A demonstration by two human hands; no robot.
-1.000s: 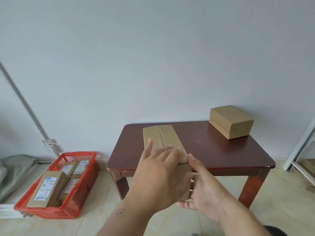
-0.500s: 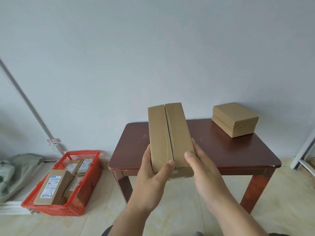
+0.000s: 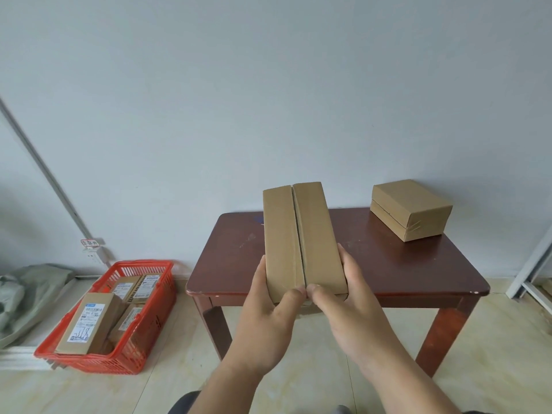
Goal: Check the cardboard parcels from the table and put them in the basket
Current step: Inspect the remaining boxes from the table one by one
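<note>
From the head camera, our left hand [image 3: 265, 312] and right hand [image 3: 349, 309] grip the long parcel [image 3: 301, 240] by its sides, thumbs pressed on the near edge, seam tilted up for checking (we judge). It is raised higher than before, above the table [image 3: 388, 273]; the basket [image 3: 143, 339] waits left.

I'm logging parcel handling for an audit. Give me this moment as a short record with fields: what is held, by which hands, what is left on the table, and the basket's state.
held item: long cardboard parcel, seam side facing the camera, raised above the table's front edge
left hand: grips the parcel's left side, thumb at the seam
right hand: grips the parcel's right side, thumb at the seam
on table: one smaller cardboard box at the back right corner
basket: red, on the floor left of the table, already holds several labelled parcels
</note>
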